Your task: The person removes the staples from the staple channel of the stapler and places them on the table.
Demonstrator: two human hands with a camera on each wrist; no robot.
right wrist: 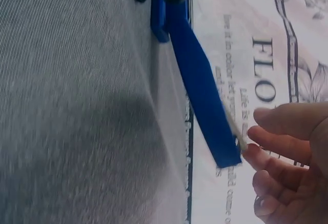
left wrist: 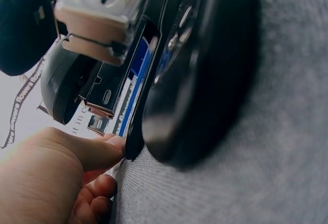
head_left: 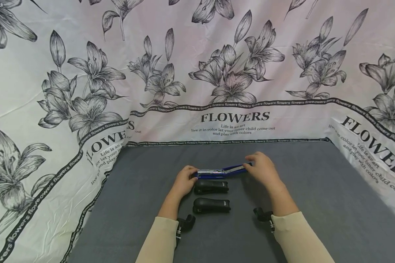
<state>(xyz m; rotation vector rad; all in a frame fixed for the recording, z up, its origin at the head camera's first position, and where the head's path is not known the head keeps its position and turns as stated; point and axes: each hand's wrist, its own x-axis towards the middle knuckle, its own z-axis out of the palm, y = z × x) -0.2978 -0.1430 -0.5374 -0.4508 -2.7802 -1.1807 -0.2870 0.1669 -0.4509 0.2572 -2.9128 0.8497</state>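
A blue stapler (head_left: 211, 174) lies opened out flat on the grey table, its right arm angled slightly upward. My left hand (head_left: 183, 180) pinches the stapler's left end between thumb and fingers. At the other end is my right hand (head_left: 262, 171); in the right wrist view its loosely bent fingers (right wrist: 256, 155) touch the tip of the blue arm (right wrist: 200, 85), while the thumb stands apart from it. Two black staplers, a farther one (head_left: 211, 187) and a nearer one (head_left: 211, 205), lie closed side by side in front of the blue one.
The grey tabletop (head_left: 138, 204) spreads around the staplers. Behind and at both sides hangs a white cloth (head_left: 171, 126) printed with flowers and lettering. Dark wrist-worn devices (head_left: 262, 214) stick out at both sleeves.
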